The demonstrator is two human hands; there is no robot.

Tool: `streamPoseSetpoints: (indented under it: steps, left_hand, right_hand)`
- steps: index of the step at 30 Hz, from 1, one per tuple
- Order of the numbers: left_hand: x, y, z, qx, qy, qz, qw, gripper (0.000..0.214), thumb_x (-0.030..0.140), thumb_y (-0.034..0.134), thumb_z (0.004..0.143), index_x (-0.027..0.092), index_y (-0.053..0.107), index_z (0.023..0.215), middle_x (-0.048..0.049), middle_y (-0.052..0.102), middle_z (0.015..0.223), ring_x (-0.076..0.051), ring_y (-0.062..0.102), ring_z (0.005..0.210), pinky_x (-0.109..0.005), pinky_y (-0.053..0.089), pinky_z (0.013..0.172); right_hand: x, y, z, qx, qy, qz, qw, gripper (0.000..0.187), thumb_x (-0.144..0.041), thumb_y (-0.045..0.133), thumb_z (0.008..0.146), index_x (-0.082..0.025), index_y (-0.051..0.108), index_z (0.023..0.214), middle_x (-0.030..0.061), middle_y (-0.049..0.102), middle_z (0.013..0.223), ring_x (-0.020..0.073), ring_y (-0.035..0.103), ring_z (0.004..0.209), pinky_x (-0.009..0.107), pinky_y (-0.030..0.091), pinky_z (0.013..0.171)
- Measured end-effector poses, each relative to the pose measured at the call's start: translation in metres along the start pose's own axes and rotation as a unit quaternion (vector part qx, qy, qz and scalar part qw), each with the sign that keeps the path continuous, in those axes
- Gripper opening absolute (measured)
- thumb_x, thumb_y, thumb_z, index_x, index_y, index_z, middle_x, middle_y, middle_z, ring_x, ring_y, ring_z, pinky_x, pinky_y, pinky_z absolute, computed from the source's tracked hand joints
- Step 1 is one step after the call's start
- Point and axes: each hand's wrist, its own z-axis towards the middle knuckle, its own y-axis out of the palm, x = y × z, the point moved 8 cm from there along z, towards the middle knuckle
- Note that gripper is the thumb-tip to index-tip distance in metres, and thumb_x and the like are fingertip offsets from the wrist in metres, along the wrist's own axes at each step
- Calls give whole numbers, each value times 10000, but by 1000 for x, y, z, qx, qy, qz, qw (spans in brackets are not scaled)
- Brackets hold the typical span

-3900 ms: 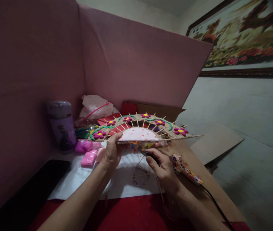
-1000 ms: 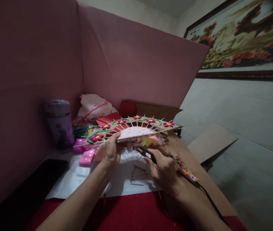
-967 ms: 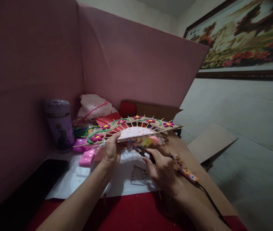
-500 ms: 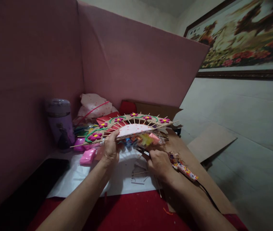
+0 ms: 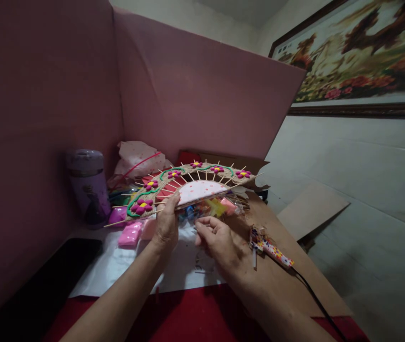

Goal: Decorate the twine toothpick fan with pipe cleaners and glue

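Observation:
My left hand [image 5: 167,221] grips the lower left edge of a fan-shaped craft [image 5: 202,190], thumb on its front. The fan has a half-round, pink-dotted centre, thin wooden sticks spreading outward and a twine band bearing magenta flowers and green stems. Below the fan, over the white sheet, my right hand [image 5: 218,240] is closed in a pinch. A thin tip shows at its fingers, but I cannot make out the thing held. To its right lies a flower-patterned glue gun [image 5: 275,252] with a black cord.
Pink packets [image 5: 130,235] and a purple tumbler [image 5: 87,187] stand at left, near a dark flat panel [image 5: 76,261]. Bagged coloured materials [image 5: 220,207] lie behind my hands. Brown cardboard [image 5: 295,285] covers the right side; a pink partition [image 5: 202,90] rises behind.
The dark-bladed cutter seen earlier in my right hand no longer shows clearly. That hand has shifted left and now pinches. The fan has tilted slightly, showing more of its face.

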Motion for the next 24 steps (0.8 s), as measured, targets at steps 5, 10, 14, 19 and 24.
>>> streamPoseSetpoints:
  steps: [5, 10, 14, 19, 24]
  left_hand:
    - [-3, 1, 0, -23, 7, 2, 1000, 228, 316, 658, 658, 149, 624, 809, -24, 678, 776, -159, 610, 738, -240, 444, 640]
    - [-8, -3, 0, -17, -7, 19, 1000, 234, 326, 658, 663, 152, 620, 814, -35, 683, 803, -181, 627, 785, -292, 464, 746]
    - [-7, -1, 2, -28, 3, 8, 1000, 226, 327, 648, 675, 148, 621, 811, -44, 689, 822, -185, 626, 778, -304, 461, 745]
    - [-2, 0, 5, -21, 23, -1, 1000, 235, 307, 652, 662, 140, 642, 826, -45, 696, 828, -181, 621, 784, -282, 451, 710]
    - [0, 3, 1, -23, 14, -4, 1000, 218, 310, 644, 652, 134, 663, 779, -34, 697, 757, -162, 611, 726, -232, 426, 585]
  right_hand:
    - [9, 15, -3, -19, 129, 190, 973, 411, -556, 623, 676, -162, 509, 707, -31, 545, 495, 29, 330, 322, 142, 111, 298]
    - [11, 18, 8, 3, 144, 234, 961, 248, -343, 657, 661, -162, 487, 669, -70, 503, 503, 10, 316, 344, 129, 134, 325]
    - [18, 15, 2, -89, 136, 69, 984, 177, -243, 597, 661, -165, 474, 560, -75, 444, 416, 27, 288, 327, 170, 134, 339]
    - [10, 2, -28, -281, -32, -430, 857, 149, -196, 631, 619, -164, 533, 511, -56, 461, 451, 66, 378, 443, 213, 211, 446]
    - [-21, -36, -21, -117, -119, -609, 776, 79, -237, 602, 722, -212, 660, 675, 3, 618, 617, 131, 512, 591, 243, 261, 523]
